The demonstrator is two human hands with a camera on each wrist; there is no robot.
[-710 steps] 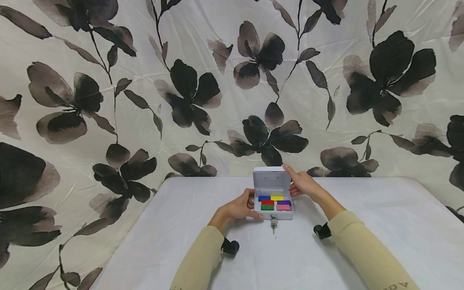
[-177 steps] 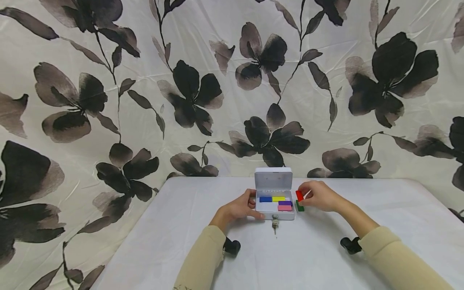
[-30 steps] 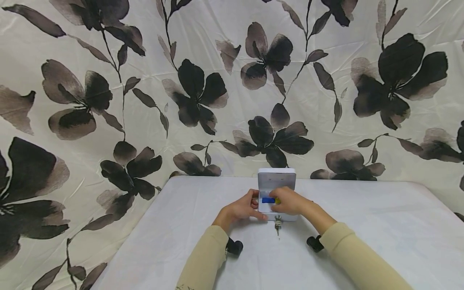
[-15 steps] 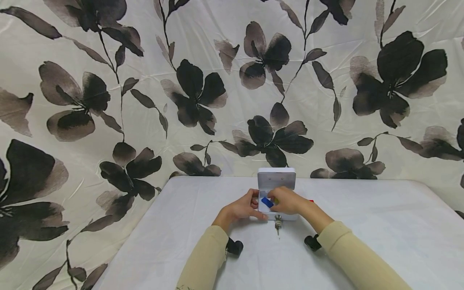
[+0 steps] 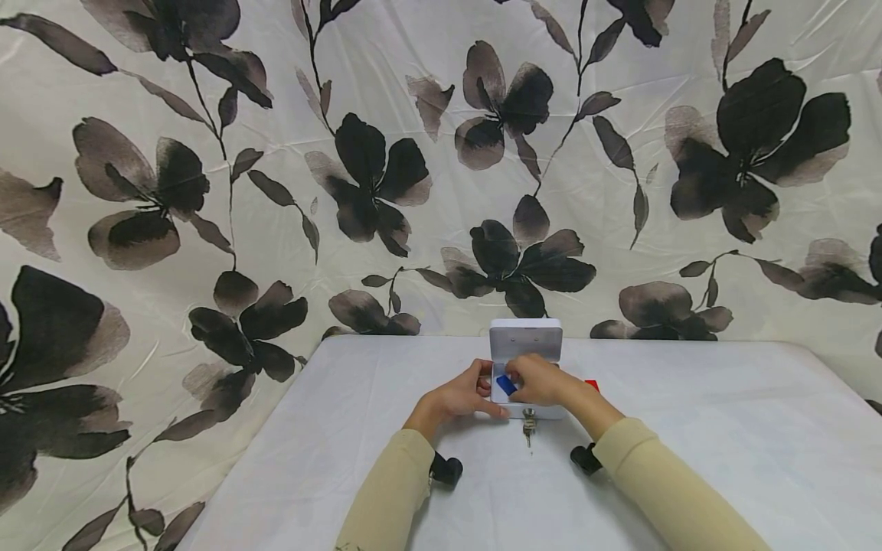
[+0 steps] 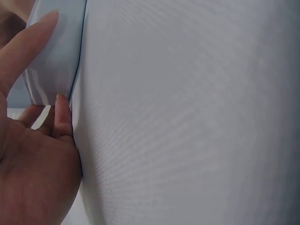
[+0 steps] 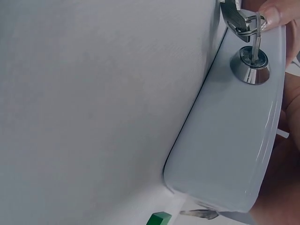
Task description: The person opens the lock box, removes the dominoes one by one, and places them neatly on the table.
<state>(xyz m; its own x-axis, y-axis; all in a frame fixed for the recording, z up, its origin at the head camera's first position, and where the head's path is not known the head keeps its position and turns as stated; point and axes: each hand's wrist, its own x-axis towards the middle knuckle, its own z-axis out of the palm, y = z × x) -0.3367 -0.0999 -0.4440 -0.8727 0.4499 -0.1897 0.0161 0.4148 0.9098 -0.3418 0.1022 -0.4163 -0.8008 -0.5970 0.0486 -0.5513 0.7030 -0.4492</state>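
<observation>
Fingertips of the right hand (image 5: 540, 380) seem to pinch a blue block (image 5: 506, 384) by its right end, leaving the other end bare. The block sits aslant within the box, probably because it is taken from one side only; whether it touches the box floor cannot be told. The palm hides the right half of the inside, so anything there is out of sight.

The left hand (image 5: 451, 398) grips the white box (image 6: 54, 61) at its left front corner, thumb across the front and fingers along the side. That hold likely keeps the light-looking box from sliding while the other hand works inside.

The lid (image 5: 527, 340) stands raised at the back, leaving the inside reachable from the front. On the front wall is a round lock (image 7: 251, 68) with a key in it; a second key (image 7: 234, 18) hangs from the same ring, lying against the box since nothing else bears it.

To the right, a red block (image 5: 592, 384) shows past the right wrist, and a green block (image 7: 159, 218) lies near the box's corner on the white tablecloth (image 5: 703, 444), presumably put there to be out of the way.
</observation>
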